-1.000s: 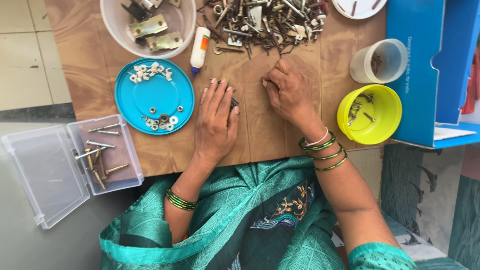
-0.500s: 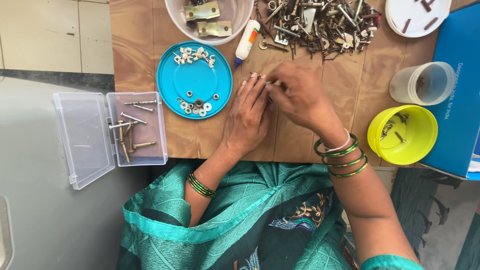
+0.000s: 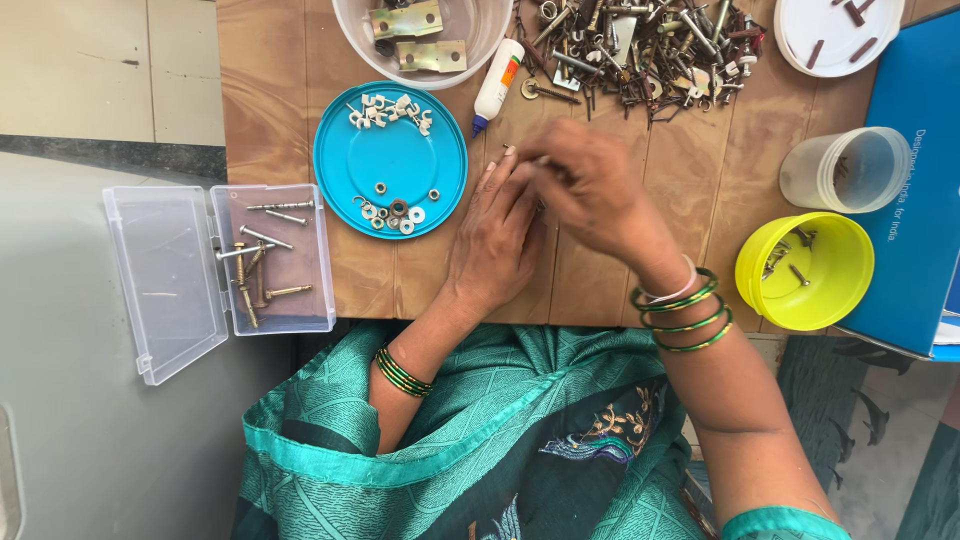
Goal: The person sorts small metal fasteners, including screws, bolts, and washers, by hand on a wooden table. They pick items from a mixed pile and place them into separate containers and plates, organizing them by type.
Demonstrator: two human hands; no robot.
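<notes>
A wooden table [image 3: 690, 180] carries a blue lid [image 3: 390, 160], yellow bowl [image 3: 805, 270], hardware pile [image 3: 640, 45] and clear box [image 3: 270, 260].

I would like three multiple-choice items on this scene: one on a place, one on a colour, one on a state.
1. Where does the glue bottle lie?
A. between blue plate and hardware pile
B. inside the yellow bowl
C. in the clear box

2. What colour is the bowl holding a few screws?
A. red
B. yellow
C. black

3. The clear box is
A. open
B. closed
C. upside down

Answers: 1 A, it lies right of the plate; 2 B, its rim is yellow; 3 A, the lid lies flat to the side.
</notes>
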